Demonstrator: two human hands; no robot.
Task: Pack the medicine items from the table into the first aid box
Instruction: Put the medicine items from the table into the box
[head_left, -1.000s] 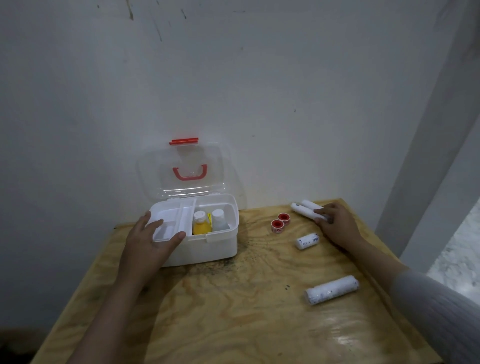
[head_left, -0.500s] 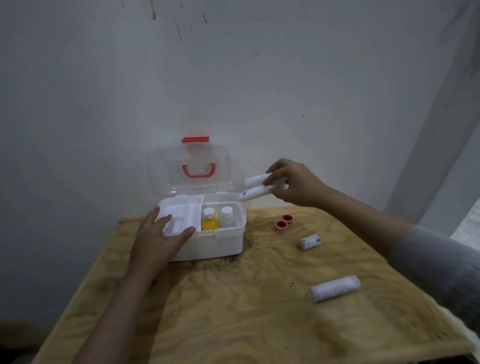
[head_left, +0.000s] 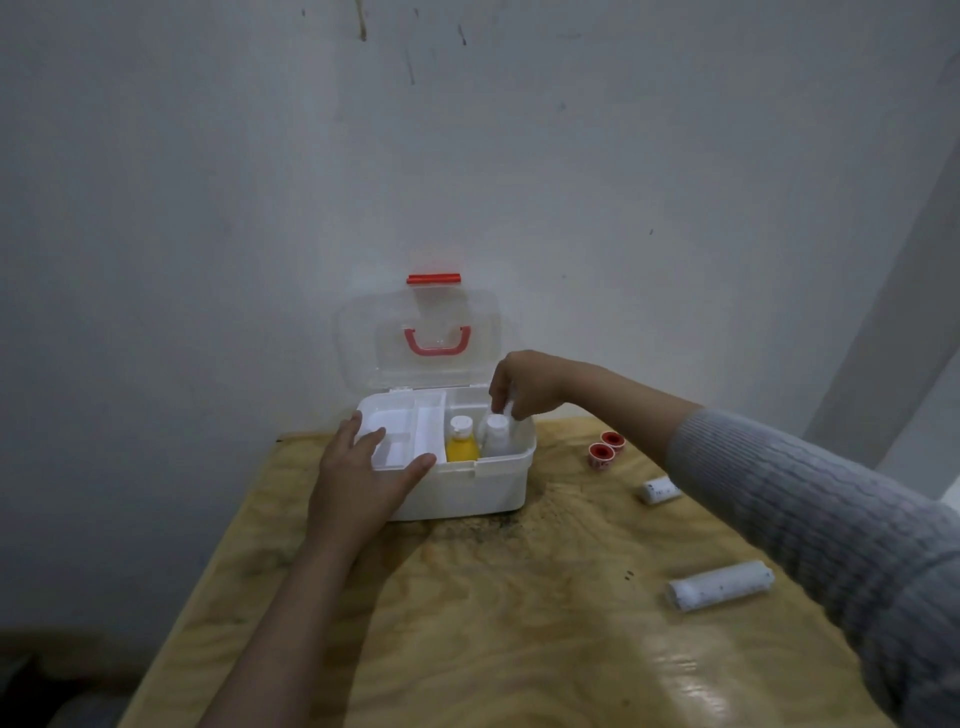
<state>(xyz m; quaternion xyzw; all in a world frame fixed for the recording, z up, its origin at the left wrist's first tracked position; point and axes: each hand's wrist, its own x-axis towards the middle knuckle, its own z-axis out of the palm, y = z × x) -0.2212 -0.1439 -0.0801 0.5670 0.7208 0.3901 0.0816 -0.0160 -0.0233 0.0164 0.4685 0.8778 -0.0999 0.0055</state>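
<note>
The white first aid box (head_left: 467, 488) stands open at the table's back, its clear lid (head_left: 421, 338) with a red handle upright. Inside its right compartment stand a yellow bottle (head_left: 461, 441) and a white bottle (head_left: 496, 434). My left hand (head_left: 363, 478) rests on the box's front left corner and the white tray inside. My right hand (head_left: 524, 387) reaches into the right compartment, fingers closed on white tubes (head_left: 511, 408) pointing down, mostly hidden. On the table lie two red-centred tape rolls (head_left: 605, 449), a small white roll (head_left: 660, 489) and a longer white roll (head_left: 719, 584).
The plywood table (head_left: 519, 623) stands against a white wall (head_left: 467, 156). Its left edge runs diagonally beside my left forearm. A dark smudge marks the wood right of the box. A grey beam (head_left: 893, 312) leans at the right.
My right hand lifted the two white tubes from the table's back right, carried them left over the box, and now lowers them into the right compartment. My left hand stayed on the box.
</note>
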